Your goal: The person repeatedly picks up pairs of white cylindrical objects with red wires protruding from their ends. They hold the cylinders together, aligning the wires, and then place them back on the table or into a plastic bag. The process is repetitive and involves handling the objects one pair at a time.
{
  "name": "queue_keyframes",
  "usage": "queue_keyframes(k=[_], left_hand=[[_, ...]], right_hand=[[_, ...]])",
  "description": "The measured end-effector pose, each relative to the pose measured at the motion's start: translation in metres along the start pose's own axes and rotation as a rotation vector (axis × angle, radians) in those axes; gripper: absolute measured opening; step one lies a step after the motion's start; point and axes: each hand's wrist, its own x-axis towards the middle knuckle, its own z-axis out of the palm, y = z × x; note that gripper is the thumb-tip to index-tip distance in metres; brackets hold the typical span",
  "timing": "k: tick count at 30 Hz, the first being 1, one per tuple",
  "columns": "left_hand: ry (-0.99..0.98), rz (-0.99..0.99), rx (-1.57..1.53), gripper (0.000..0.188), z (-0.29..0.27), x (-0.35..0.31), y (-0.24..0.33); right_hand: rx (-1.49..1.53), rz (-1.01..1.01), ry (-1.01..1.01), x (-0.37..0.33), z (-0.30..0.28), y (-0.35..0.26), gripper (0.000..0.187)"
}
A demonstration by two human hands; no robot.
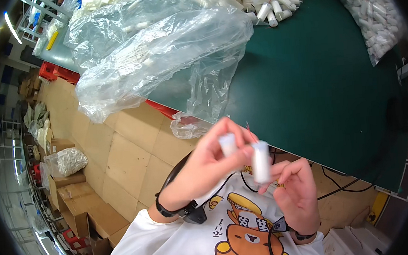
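The left hand (207,168) pinches a small white cap (228,144) between thumb and fingertips, held up close to the chest; the right hand (293,190) grips a white tube (261,161) upright in its curled fingers, just beside the cap. Both sit well apart from the green table (306,86) — a slip would likely drop either piece to the floor. The loose plastic bag (159,49) hangs over the table edge and could slide off.
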Motion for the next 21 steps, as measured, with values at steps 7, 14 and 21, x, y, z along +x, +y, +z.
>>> queue_keyframes(k=[7, 14, 21], left_hand=[[0.381, -0.009, 0.086, 0.016, -0.097, 0.009, 0.059], [0.153, 0.250, 0.077, 0.025, -0.212, 0.073, 0.115], [0.340, 0.243, 0.036, 0.060, -0.184, 0.145, 0.201]], right_hand=[[-0.008, 0.033, 0.088, -0.005, -0.010, 0.000, 0.012], [0.017, 0.063, 0.113, -0.008, -0.008, -0.006, 0.007], [0.010, 0.093, 0.140, -0.014, -0.008, -0.005, 0.006]])
